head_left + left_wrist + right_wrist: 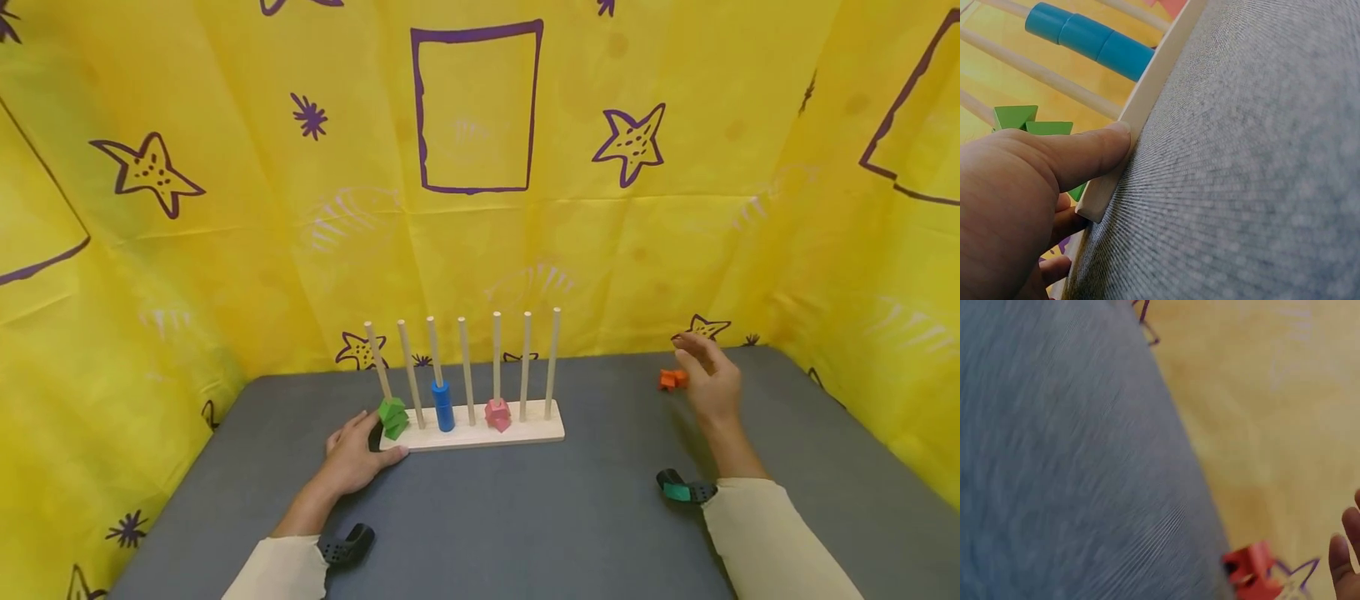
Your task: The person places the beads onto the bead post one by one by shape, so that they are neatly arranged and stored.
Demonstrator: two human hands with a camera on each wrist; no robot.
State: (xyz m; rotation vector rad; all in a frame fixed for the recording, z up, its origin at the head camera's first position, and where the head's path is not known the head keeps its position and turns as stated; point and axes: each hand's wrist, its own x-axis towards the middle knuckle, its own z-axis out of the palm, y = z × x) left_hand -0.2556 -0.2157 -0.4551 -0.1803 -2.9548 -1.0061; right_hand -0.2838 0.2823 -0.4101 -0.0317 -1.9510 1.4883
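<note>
My left hand (354, 457) grips the left end of a wooden peg board (480, 435), thumb along its front edge and fingers round the end. Green triangular blocks (393, 417) are stacked on its leftmost peg. Blue cylinders (1089, 39) sit on the third peg, and pink blocks (498, 414) lie threaded on the fifth; the other pegs are bare. Over at the right, my right hand (712, 387) is raised with fingers loosely bent and nothing in them. Just left of it in the head view, small orange blocks (672, 380) rest on the table.
Grey cloth covers the table (525, 517). A yellow curtain (480, 250) with purple drawings hangs close behind and along both sides. Black bands (347, 546) are worn at both wrists.
</note>
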